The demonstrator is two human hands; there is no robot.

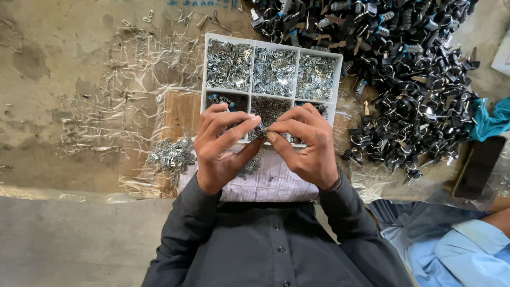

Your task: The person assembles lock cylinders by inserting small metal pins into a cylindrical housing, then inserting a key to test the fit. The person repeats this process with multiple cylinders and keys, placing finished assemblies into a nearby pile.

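Note:
My left hand (220, 146) and my right hand (305, 141) meet fingertip to fingertip over the near edge of a white divided tray (203, 69). Between the thumbs and forefingers of both hands sits a small metal part (262, 133), mostly hidden by the fingers. The tray's far compartments hold heaps of shiny metal pieces (273, 72). Its near compartments hold darker small parts (268, 106), partly covered by my hands. A pale checked cloth (268, 183) lies under my wrists, with a few loose metal bits on it.
A large pile of black and metal ring-shaped parts (409, 69) fills the upper right. A small heap of shiny pieces (172, 155) lies on crumpled clear plastic (122, 106) at left. A dark flat object (478, 167), teal cloth (494, 122) and another person's blue sleeve (467, 239) are at right.

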